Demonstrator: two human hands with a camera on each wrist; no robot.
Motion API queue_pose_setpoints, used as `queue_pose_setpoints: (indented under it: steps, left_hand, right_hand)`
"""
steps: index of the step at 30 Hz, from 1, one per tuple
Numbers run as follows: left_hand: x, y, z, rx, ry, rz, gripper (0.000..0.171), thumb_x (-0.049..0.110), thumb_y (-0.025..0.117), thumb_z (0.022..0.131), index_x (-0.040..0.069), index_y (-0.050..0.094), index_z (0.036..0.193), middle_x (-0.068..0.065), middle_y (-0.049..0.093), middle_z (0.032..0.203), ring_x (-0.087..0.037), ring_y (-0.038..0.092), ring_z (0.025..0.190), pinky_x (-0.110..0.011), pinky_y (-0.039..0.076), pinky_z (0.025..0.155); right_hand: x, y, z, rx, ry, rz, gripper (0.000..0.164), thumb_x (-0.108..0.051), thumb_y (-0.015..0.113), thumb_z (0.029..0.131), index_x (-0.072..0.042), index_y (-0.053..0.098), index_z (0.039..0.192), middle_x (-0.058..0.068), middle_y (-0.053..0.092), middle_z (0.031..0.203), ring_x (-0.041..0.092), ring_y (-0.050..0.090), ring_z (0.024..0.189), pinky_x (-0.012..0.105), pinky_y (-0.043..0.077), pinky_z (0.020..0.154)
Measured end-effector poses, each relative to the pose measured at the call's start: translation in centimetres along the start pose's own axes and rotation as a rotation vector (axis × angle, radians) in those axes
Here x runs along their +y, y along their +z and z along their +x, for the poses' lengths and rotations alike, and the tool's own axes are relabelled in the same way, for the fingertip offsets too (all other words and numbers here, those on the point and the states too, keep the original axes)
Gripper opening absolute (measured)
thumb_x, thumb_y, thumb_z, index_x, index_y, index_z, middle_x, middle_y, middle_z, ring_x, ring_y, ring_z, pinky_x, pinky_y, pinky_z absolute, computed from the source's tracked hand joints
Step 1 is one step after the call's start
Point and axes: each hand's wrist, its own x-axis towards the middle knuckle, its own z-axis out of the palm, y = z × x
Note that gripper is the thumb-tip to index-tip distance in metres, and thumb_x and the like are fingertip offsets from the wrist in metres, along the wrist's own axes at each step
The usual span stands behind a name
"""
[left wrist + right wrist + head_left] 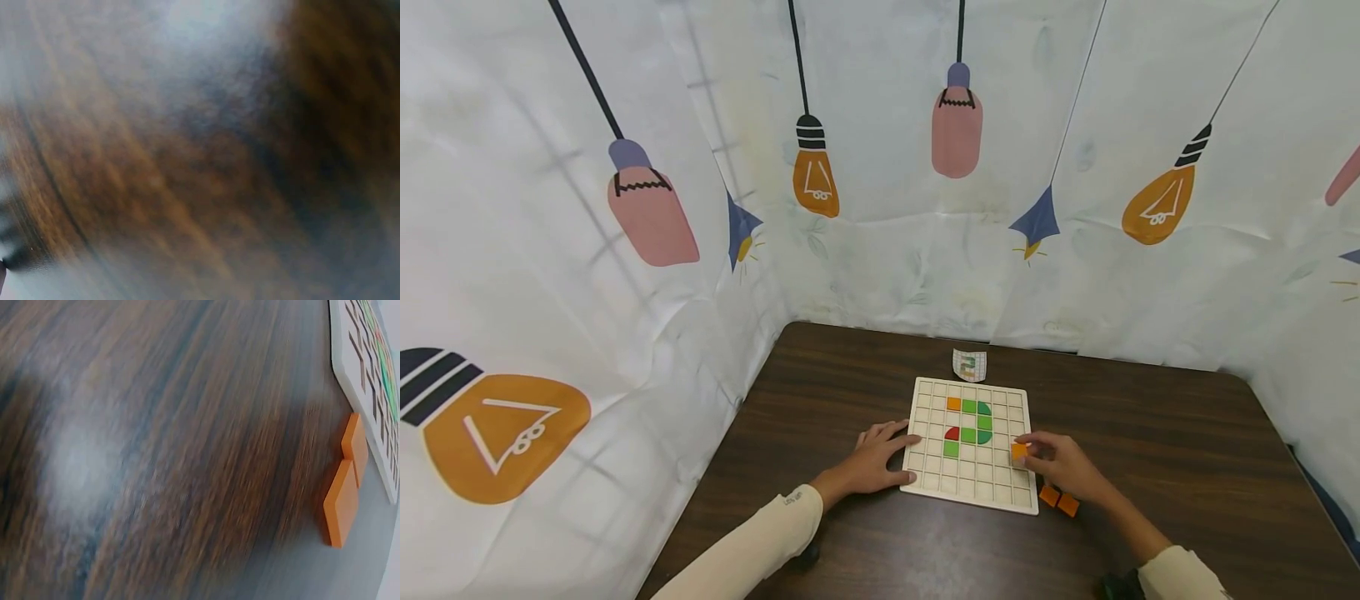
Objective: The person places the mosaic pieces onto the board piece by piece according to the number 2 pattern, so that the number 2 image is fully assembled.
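A cream grid board point(970, 487) lies on the dark wooden table. My left hand point(874, 458) rests at its left edge, fingers extended, thumb and a fingertip touching the rim. Over the board's right side, my right hand point(1067, 468) pinches an orange square tile point(1018, 451). Set in the grid are another orange square point(953, 404), several green pieces point(968, 435), some with rounded corners, and a red rounded piece point(952, 433). Two loose orange tiles point(340, 503) lie side by side off the board's right edge. Neither wrist view shows its hand clearly.
A small card point(970, 365) with a coloured grid pattern stands behind the board. The brown table point(1150, 433) extends to both sides. White cloth point(880, 275) printed with lamps hangs behind and to the left.
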Motion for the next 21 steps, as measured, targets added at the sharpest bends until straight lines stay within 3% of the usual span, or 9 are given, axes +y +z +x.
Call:
queue_pose_setpoints:
  steps: [8, 21]
  left_hand:
    - [-0.1, 0.1, 0.1, 0.002, 0.006, 0.007, 0.065, 0.055, 0.066, 0.092, 0.03, 0.049, 0.149, -0.004, 0.03, 0.164, -0.033, 0.03, 0.144, -0.058, 0.028, 0.106]
    - [-0.1, 0.1, 0.1, -0.001, 0.0, 0.009, 0.065, 0.055, 0.066, 0.092, 0.031, 0.049, 0.15, -0.003, 0.03, 0.164, -0.032, 0.031, 0.144, -0.058, 0.028, 0.107]
  right_hand:
    - [-0.6, 1.0, 0.4, -0.009, -0.028, 0.014, 0.032, -0.015, 0.071, 0.094, -0.002, 0.067, 0.123, 0.012, 0.066, 0.098, 0.008, 0.051, 0.05, 0.029, 0.049, 0.047]
    - [-1.0, 2.3, 0.9, -0.004, -0.002, 0.111, 0.032, -0.019, 0.074, 0.093, -0.002, 0.068, 0.12, 0.013, 0.059, 0.098, 0.004, 0.046, 0.051, 0.024, 0.043, 0.047]
